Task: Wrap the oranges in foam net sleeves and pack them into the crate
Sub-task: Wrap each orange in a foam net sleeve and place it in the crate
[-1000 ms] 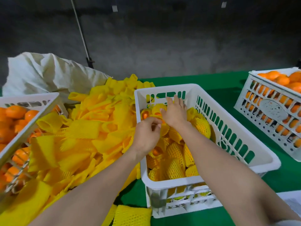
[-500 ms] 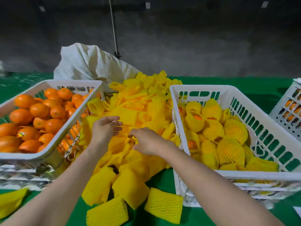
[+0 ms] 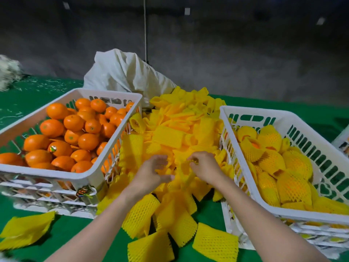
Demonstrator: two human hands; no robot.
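Observation:
A heap of yellow foam net sleeves lies between two white crates. The left crate is full of bare oranges. The right crate holds several oranges wrapped in sleeves. Both my hands are in the middle of the heap, close together. My left hand curls its fingers round a yellow sleeve. My right hand pinches the edge of a sleeve between thumb and fingers. Whether both hold the same sleeve is unclear.
A white sack lies behind the heap. Loose sleeves lie on the green table near the front edge, and one flat sleeve sits at front left. Part of another crate shows at the far right.
Both hands left the right crate, moved left onto the sleeve heap, and now grasp at sleeve material there. The view has swung left, bringing the crate of bare oranges into sight.

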